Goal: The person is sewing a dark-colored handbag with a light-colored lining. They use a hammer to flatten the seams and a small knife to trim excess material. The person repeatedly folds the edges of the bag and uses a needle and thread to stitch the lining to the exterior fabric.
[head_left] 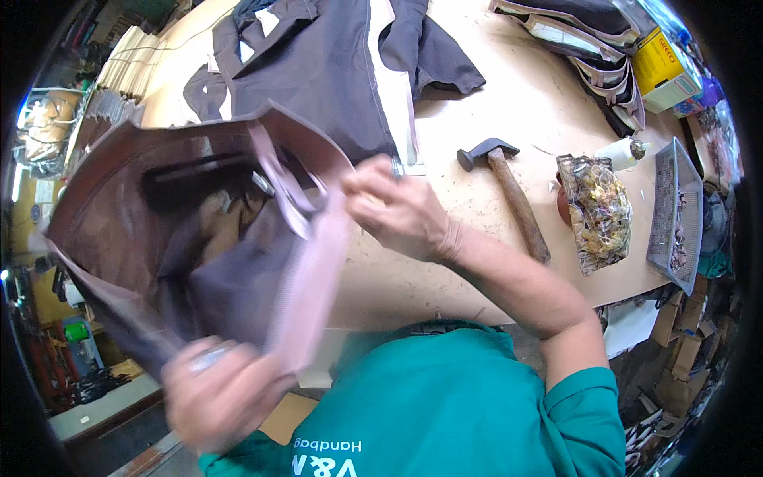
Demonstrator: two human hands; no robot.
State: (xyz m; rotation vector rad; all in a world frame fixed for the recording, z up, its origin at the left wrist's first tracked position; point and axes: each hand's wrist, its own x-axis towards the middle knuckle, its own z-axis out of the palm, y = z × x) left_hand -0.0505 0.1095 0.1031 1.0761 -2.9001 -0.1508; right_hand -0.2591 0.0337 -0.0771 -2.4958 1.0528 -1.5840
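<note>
A dark brown handbag body (143, 175), its wide mouth tipped up, hangs at the left over the table edge. Pink lining edging and a pink strip with a metal zip pull (262, 183) show inside it. My left hand (222, 389), blurred by motion, is closed on the near corner of its rim. On the right side of the rim, my right hand (397, 207) is closed too, its knuckles up. Both hands show something shiny at a finger, perhaps a ring. The bag's underside is hidden.
Dark fabric bag pieces (318, 79) lie at the back, with a stack of bags (596, 56) back right. A hammer (513, 191), a glue-crusted block (596, 207), a white bottle (620, 153), a yellow box (668, 67) and a grey mesh basket (664, 215) sit at the right.
</note>
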